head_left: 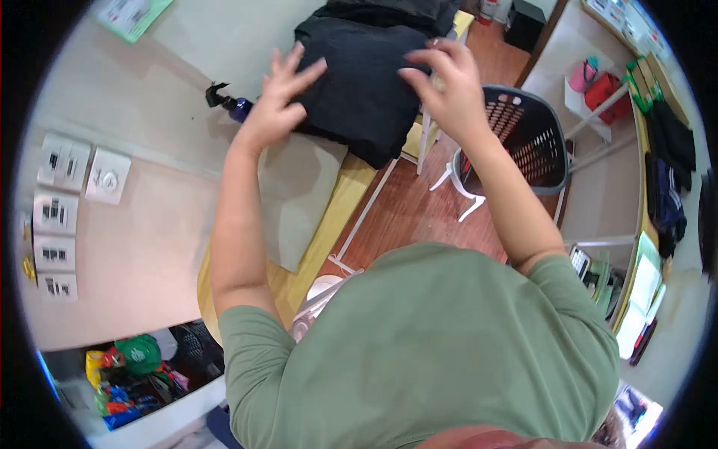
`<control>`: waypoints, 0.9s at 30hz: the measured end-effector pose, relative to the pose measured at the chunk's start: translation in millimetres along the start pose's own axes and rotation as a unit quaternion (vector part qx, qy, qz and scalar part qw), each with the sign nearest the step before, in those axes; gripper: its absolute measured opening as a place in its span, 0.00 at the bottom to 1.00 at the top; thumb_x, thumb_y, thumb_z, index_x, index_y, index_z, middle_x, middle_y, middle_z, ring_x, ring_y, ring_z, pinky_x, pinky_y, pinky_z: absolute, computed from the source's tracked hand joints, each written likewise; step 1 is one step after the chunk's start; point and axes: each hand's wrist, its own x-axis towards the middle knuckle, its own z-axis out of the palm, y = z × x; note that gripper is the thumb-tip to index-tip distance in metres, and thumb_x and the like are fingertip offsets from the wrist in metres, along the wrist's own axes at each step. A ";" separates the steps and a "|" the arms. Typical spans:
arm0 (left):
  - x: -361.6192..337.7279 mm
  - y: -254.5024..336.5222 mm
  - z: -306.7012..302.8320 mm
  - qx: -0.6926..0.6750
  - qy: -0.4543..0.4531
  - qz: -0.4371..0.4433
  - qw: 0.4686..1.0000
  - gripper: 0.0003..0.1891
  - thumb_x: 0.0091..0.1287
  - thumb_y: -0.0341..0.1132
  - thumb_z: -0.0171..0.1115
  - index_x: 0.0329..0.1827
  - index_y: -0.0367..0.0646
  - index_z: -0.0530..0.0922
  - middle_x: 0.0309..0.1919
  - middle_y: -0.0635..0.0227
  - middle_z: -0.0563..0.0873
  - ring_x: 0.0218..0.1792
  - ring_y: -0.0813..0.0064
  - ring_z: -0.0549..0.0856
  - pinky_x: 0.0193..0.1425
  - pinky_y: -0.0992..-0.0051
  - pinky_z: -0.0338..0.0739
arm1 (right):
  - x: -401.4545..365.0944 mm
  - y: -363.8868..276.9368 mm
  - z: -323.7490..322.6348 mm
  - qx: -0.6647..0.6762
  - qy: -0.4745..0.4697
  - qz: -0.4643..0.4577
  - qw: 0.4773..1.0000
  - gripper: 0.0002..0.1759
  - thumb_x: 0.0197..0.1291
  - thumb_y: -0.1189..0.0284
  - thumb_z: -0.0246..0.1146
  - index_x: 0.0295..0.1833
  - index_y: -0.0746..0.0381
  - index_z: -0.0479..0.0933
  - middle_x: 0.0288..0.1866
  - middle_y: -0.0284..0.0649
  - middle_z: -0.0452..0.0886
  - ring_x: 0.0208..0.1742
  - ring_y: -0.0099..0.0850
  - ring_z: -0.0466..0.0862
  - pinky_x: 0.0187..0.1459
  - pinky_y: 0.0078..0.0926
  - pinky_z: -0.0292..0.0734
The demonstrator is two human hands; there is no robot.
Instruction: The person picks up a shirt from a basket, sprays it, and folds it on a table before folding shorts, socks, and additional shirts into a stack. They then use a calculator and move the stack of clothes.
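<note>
A black folded cloth (363, 82) lies across the far end of the narrow wooden table, with more dark fabric (404, 10) behind it. My left hand (275, 105) is at the cloth's left edge, empty, its fingers spread. Over on the right edge, my right hand (451, 88) is raised with thumb and fingers curved and apart. A dark blue bottle (239, 110) with a black spray head stands by the wall, just left of my left hand. Beneath the cloth's near side, a pale grey pad (303, 198) covers part of the wooden tabletop (345, 193).
A dark perforated laundry basket (550, 142) sits on a white stool (465, 196) to the right. Shelves with dark clothes (666, 187) and papers (637, 295) line the right side. White labelled cards (57, 212) hang on the left wall above a cubby of colourful items (138, 374).
</note>
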 end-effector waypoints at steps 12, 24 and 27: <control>78.1 -26.7 72.0 0.140 -0.146 -0.210 0.957 0.28 0.78 0.60 0.27 0.75 0.74 0.66 0.81 0.75 0.58 0.81 0.55 0.52 0.74 0.30 0.38 | 22.8 99.8 -26.6 0.353 -0.422 0.117 0.827 0.28 0.69 0.61 0.63 0.69 0.65 0.73 0.63 0.44 0.81 0.65 0.33 0.80 0.67 0.29 0.72; 77.8 -26.7 74.0 0.125 -0.154 -0.226 0.954 0.34 0.77 0.61 0.26 0.76 0.56 0.68 0.80 0.65 0.59 0.81 0.55 0.48 0.81 0.52 0.33 | -399.6 439.1 61.9 -0.145 -0.690 0.389 0.593 0.34 0.55 0.48 0.72 0.58 0.63 0.80 0.54 0.53 0.84 0.57 0.45 0.83 0.62 0.40 0.77; 38.2 -80.6 60.1 0.189 -0.156 -0.155 0.957 0.37 0.76 0.62 0.25 0.75 0.51 0.70 0.78 0.59 0.62 0.80 0.46 0.52 0.81 0.52 0.41 | -499.1 421.5 101.2 -0.107 -0.468 0.490 0.728 0.50 0.49 0.49 0.76 0.70 0.68 0.65 0.62 0.57 0.78 0.64 0.48 0.78 0.66 0.40 0.72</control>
